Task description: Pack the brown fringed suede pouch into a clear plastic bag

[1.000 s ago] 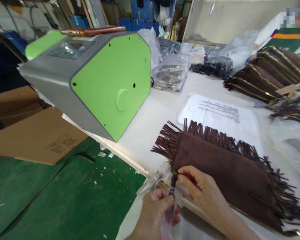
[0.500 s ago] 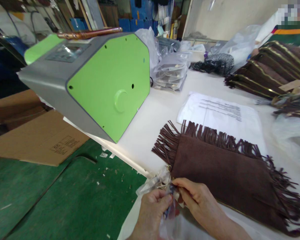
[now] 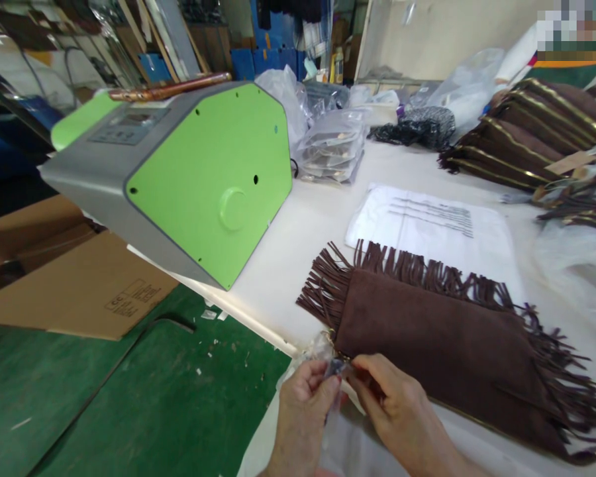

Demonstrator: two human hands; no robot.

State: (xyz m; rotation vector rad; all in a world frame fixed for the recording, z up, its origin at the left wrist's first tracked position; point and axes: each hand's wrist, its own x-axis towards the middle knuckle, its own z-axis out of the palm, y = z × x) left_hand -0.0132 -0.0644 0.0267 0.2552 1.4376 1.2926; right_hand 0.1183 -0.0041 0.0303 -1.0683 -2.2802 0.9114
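A brown suede-like pouch with fringe (image 3: pixel 437 344) lies flat on the white table, its near left corner by my hands. My left hand (image 3: pixel 302 404) is closed, thumb against fingers, on a crumpled clear plastic wrap (image 3: pixel 334 404) with something dark inside. Close beside it, my right hand (image 3: pixel 397 407) is pinched at the upper end of the same bundle. What lies between its fingertips is too small to make out. A small gold-coloured ring (image 3: pixel 332 334) shows at the pouch corner just above the hands.
A green and grey machine (image 3: pixel 213 192) stands at the table's left edge. Behind the pouch lies a white printed bag (image 3: pixel 432 215). Plastic-wrapped packets (image 3: pixel 332 146) are stacked farther back, and brown fringed pouches (image 3: pixel 531 139) are piled at right. A cardboard box (image 3: pixel 89 291) sits lower left.
The view has shifted slightly. Both hands stay together at the pouch corner; the dark part of the wrapped bundle now shows less, more covered by the left fingers.
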